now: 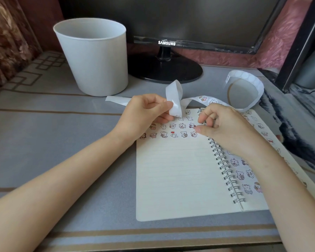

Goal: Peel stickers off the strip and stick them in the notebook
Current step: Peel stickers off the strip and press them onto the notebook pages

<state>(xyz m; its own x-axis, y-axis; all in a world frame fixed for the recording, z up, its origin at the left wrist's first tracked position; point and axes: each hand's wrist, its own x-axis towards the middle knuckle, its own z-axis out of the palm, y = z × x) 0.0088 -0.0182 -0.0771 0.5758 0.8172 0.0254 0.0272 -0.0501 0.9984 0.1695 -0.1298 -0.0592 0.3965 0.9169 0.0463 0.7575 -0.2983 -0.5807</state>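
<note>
My left hand [147, 110] pinches the strip [173, 91] between thumb and forefinger, just above the top left corner of the notebook [175, 179]; the part I hold is bare backing, which loops up over my fingers. My right hand [224, 124] rests over the spiral binding with its fingers curled and the thumb tip down at the page, close to the last stickers [173, 134] of the rows; whether it has a sticker under the thumb or nothing at all I cannot tell.

From the left hand the strip runs to the right along the top edge of the notebook, its long axis across the page, then curls round on the desk [62, 142] beyond the far right corner; the nearest unpeeled pictures on it sit just above my right knuckles, so I judge the right hand is the nearer one for the next peel, while the left only has to keep the strip taut. The rows reach almost to the binding; the free lines lie below them, toward me.

Behind the left hand stands a white bin [91, 57]; behind that, a monitor [171, 24].
</note>
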